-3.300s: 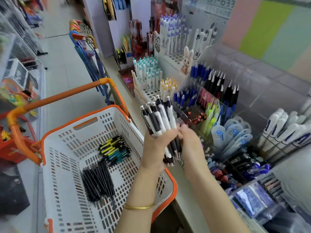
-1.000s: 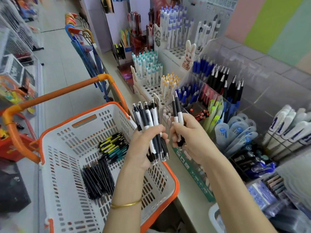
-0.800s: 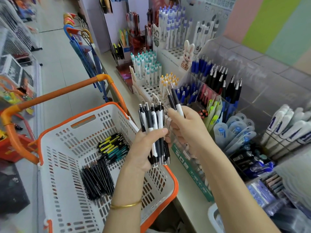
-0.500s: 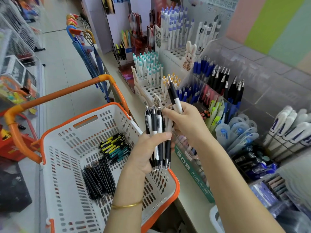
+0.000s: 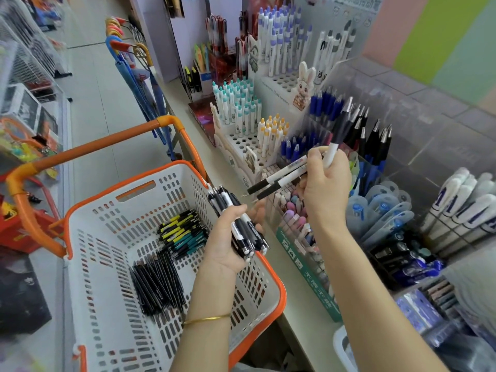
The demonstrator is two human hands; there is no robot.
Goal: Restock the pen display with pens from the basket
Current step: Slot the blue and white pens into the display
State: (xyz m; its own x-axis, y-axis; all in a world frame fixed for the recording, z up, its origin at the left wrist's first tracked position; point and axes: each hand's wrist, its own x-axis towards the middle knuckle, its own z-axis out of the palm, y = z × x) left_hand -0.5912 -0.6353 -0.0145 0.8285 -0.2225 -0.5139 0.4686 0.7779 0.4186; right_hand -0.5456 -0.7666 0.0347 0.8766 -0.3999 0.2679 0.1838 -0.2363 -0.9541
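Your left hand [image 5: 230, 237] grips a bundle of black-and-white pens [image 5: 239, 224] over the basket [image 5: 107, 237]. Your right hand [image 5: 326, 183] pinches a few pens [image 5: 279, 179] just near the pen display [image 5: 357, 135], right of the basket.

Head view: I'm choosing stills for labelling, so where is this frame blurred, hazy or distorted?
Head view: the white pen raised by the right hand is motion-smeared at its dark upper end, while the pen bundle in the left hand is sharp; the head view's left edge is blurred; wide-angle stretch shows toward its corners; lighting is even, without hard shadows.
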